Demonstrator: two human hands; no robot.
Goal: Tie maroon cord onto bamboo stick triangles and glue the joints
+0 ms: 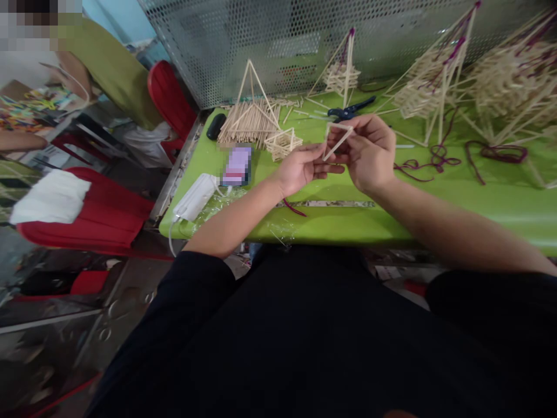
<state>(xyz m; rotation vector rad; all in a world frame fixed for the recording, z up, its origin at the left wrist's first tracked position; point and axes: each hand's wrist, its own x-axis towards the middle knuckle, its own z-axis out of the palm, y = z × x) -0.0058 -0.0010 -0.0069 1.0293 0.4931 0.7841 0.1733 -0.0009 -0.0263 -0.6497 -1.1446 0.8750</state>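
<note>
A small triangle of pale sticks [337, 141] is held up between my two hands over the green table. My right hand [372, 152] pinches its upper right corner with the fingers. My left hand [301, 169] is at its lower left corner, thumb and fingertips closed around the stick there. Just behind my left hand sits a small stacked stick piece [282, 144]. Farther back lies a pile of loose sticks [250, 125] with a taller triangular stick frame [264, 87] standing at it. Dark blue cutters [351, 109] rest behind my right hand.
A phone [237, 165], a white power strip [194, 196] and clear plastic scraps are on the table [456, 212] at left. Stick structures with purple string [424, 81] stand at right, before a perforated metal panel [278, 46]. A person [108, 69] and red chairs are at far left.
</note>
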